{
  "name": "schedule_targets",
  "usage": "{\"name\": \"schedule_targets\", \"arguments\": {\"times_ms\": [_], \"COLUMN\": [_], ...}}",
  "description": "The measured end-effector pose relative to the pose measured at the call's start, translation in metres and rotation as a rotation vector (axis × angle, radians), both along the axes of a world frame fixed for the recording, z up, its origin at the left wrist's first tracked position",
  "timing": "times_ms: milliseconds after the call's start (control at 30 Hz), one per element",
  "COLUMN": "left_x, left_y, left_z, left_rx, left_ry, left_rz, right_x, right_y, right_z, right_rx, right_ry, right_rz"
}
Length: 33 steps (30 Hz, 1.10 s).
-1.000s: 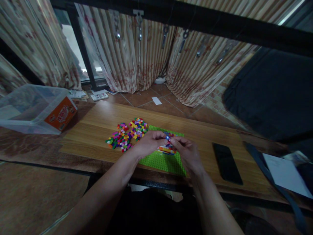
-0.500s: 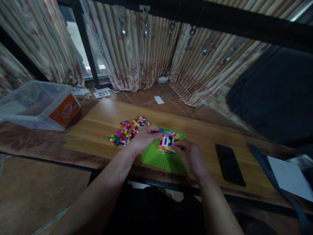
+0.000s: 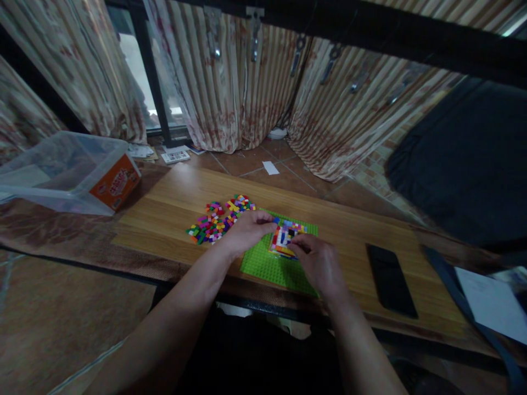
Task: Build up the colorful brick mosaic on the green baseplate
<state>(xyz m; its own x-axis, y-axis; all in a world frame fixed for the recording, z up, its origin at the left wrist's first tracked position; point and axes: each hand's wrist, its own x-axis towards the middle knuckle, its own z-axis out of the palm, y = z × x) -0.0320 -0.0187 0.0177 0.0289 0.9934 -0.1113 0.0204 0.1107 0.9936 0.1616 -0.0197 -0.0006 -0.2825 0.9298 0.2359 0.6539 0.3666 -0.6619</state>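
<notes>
A small walled build of multicoloured toy bricks (image 3: 284, 236) sits on a green studded baseplate (image 3: 275, 270). My left hand (image 3: 247, 231) reaches in from the left, thumb and fingers pinched at a blue toy brick (image 3: 276, 220) by the build's far left corner. Whether that brick is loose or attached is too small to tell. At the build's right side, my right hand (image 3: 319, 257) has its thumb and index finger pressed together over the wall. Anything between those fingertips is hidden. Loose toy bricks (image 3: 209, 227) lie in a pile left of the baseplate.
The wooden board (image 3: 152, 219) carries a black phone (image 3: 391, 280) on its right part. A clear plastic bin (image 3: 74, 181) with an orange label stands at the left. Papers (image 3: 492, 299) and a dark strap (image 3: 461, 307) lie far right. Curtains hang behind.
The whole view has shifted slightly, with things now a little further right. My right hand has moved slightly inward over the build's right side; my left hand stays at the far left corner.
</notes>
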Motion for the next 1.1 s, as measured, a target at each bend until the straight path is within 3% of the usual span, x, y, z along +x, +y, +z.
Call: {"name": "schedule_targets", "arguments": {"times_ms": [367,600,1100], "left_x": [-0.001,-0.001,0.003], "left_y": [0.001,0.000,0.001], "left_z": [-0.002,-0.003,-0.005], "left_rx": [0.005,0.011,-0.010], "left_ry": [-0.005,0.011,0.038], "left_rz": [0.002,0.000,-0.025], "right_x": [0.008,0.004,0.002], "right_y": [0.002,0.008,0.015], "right_z": [0.007,-0.002,-0.007], "right_rx": [-0.107,-0.135,-0.210], "right_ry": [0.128,0.078,0.177], "right_rz": [-0.155,-0.225,-0.252]}}
